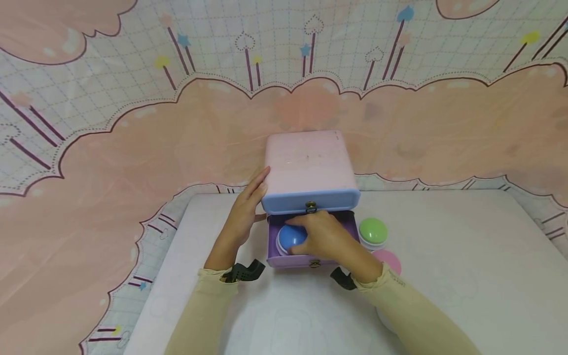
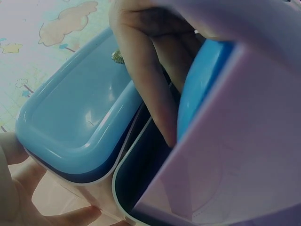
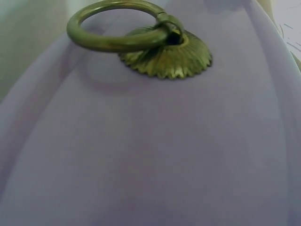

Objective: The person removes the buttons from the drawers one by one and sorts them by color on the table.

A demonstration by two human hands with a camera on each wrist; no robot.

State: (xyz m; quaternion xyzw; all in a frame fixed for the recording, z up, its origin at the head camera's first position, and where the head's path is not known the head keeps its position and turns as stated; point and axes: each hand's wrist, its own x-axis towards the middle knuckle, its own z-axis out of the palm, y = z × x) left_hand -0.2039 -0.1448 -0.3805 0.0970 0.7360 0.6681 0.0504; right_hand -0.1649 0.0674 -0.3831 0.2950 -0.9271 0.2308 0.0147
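A small chest with a pink top [image 1: 308,160] and a blue upper drawer [image 1: 310,201] stands at the back of the table. Its purple lower drawer [image 1: 290,261] is pulled out towards me. Inside that drawer, at its left, sits a round tub with a blue lid [image 1: 293,236] and a white base. My right hand [image 1: 321,234] reaches in and grips it, thumb at the front and fingers behind. My left hand [image 1: 243,212] rests against the chest's left side, fingers extended. In the right wrist view the brass ring pull [image 3: 117,44] on the purple drawer front fills the picture.
Right of the drawer stands a similar tub with a green lid [image 1: 373,230]. A pink round lid [image 1: 387,260] shows beside my right forearm, and a white rounded thing [image 1: 384,319] is mostly hidden under the sleeve. A patterned curtain [image 1: 310,108] hangs behind the white table [image 1: 457,256].
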